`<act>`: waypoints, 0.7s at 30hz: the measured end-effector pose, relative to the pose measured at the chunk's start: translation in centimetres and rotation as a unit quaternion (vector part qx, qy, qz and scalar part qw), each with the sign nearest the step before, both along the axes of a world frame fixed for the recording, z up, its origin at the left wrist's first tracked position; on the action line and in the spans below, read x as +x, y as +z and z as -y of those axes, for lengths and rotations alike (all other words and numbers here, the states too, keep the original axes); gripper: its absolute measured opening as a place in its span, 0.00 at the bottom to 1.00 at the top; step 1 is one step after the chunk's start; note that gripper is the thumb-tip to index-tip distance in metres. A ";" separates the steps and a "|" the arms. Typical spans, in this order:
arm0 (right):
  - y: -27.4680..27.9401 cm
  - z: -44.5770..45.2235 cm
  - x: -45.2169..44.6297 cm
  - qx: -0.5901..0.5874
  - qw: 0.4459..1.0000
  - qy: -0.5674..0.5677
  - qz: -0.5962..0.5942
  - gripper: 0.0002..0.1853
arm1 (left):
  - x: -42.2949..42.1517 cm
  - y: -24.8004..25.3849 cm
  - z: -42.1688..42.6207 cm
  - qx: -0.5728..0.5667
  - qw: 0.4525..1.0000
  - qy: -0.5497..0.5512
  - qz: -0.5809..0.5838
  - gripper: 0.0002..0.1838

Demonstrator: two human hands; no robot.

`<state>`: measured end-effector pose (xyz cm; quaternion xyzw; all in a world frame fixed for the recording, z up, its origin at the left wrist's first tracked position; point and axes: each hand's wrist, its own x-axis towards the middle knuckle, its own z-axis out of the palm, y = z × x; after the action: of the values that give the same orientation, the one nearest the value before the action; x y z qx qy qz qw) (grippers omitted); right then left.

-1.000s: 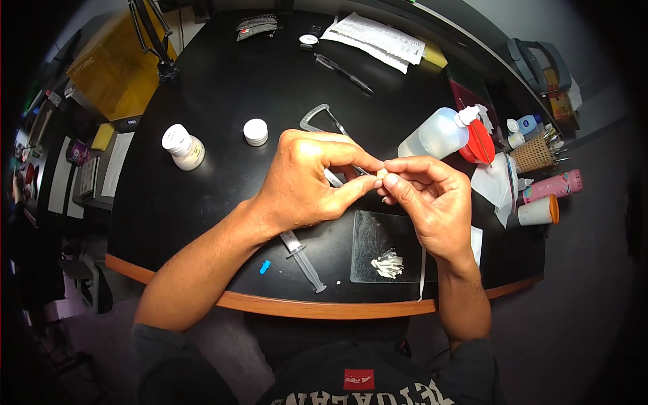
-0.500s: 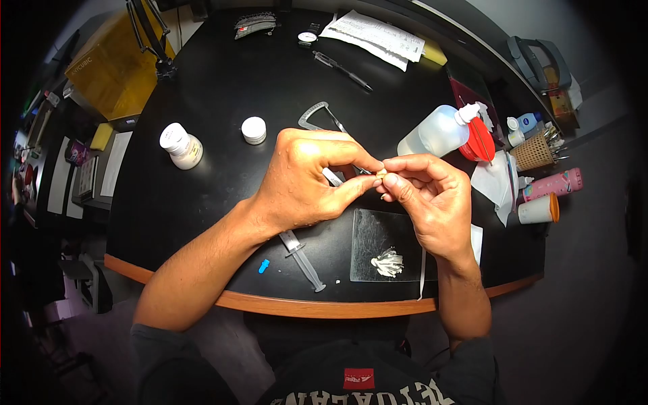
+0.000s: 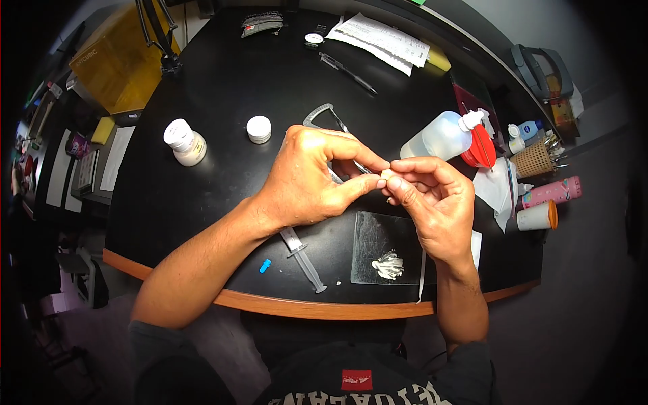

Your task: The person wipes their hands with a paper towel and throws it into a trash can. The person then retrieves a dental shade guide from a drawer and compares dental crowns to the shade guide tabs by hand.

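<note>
My left hand [image 3: 314,177] and my right hand [image 3: 432,202] meet fingertip to fingertip, pinching a tiny cream-coloured piece [image 3: 387,175] between them. Its shape is mostly hidden by the fingers. Below my hands lies a glass slab [image 3: 371,236] with a smear of white paste [image 3: 388,266]. A syringe [image 3: 305,262] rests beneath my left wrist, with a small blue cap [image 3: 265,266] to its left. Partly behind my left hand is a metal caliper [image 3: 317,115].
White-capped bottle [image 3: 187,145] and small jar [image 3: 258,129] stand at left. A squeeze bottle [image 3: 435,137] leans by a red object [image 3: 480,148] at right, near a woven brush holder [image 3: 533,160] and pink bottle [image 3: 553,192]. Pen [image 3: 347,73] and papers [image 3: 381,40] lie behind.
The view has shifted slightly. Both hands keep the same pinch on the small piece, with only slight movement of the fingers.
</note>
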<state>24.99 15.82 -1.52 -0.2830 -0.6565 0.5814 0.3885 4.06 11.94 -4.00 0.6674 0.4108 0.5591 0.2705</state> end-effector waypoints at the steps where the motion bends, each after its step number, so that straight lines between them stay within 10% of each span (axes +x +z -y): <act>1: -0.1 0.0 0.0 0.001 1.000 0.001 -0.001 0.10 | 0.0 0.0 0.0 -0.006 1.000 -0.006 0.010 0.09; 21: -0.1 -0.1 0.0 0.005 1.000 0.009 0.001 0.08 | 0.2 0.1 0.1 0.011 1.000 0.010 0.011 0.07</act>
<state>24.98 15.89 -1.66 -0.2760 -0.6627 0.5808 0.3840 4.29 11.81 -3.87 0.6601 0.4082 0.5735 0.2621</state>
